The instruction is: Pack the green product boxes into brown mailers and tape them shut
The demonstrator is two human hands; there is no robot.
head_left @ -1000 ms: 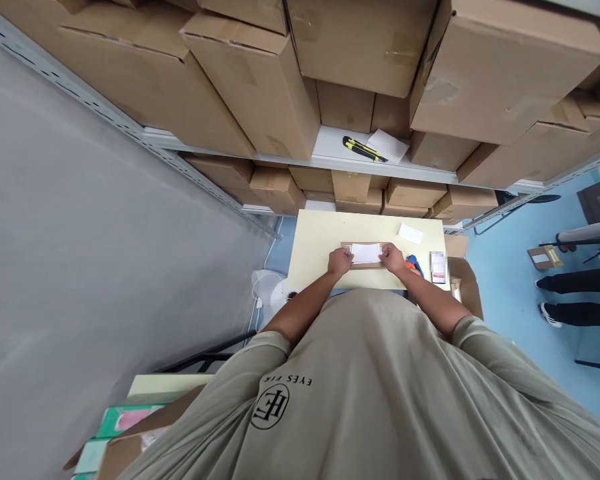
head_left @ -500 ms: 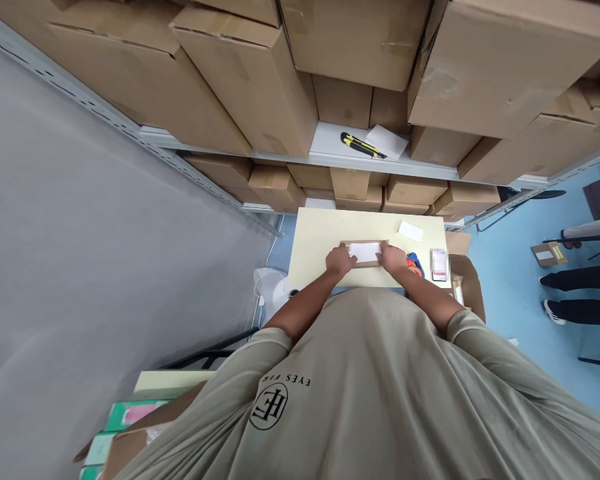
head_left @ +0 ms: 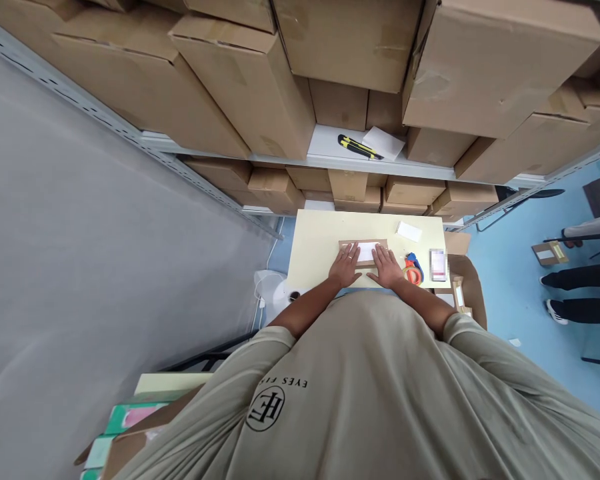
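Head cam: L hand (head_left: 345, 265) and R hand (head_left: 386, 267) now flat, palms down, fingers spread on a kraft cardboard mailer (head_left: 363, 245), no more pinching at its edges like a sec ago. No grip on anything, so looks more like pressing or smoothing than holding. Both hands open, side by side, w/ white label (head_left: 366, 252) showing just above and between them. Forearms angled in toward the middle, elbows out wide. Mailer lying flat near the close edge of a pale yellow table (head_left: 315, 247). Just right of R hand, orange-and-blue roll (head_left: 413, 269), prob a tape dispenser, then phone w/ blurred screen (head_left: 437, 265). Loose white card (head_left: 409, 231) further up the table. Past that, steel shelf (head_left: 330, 159) w/ stacked cardboard boxes (head_left: 240, 87), plus yellow-and-black box cutter (head_left: 359, 147) beside a paper sheet (head_left: 384, 143). Far right, co-worker's black-trousered legs (head_left: 575, 293) on blue floor.
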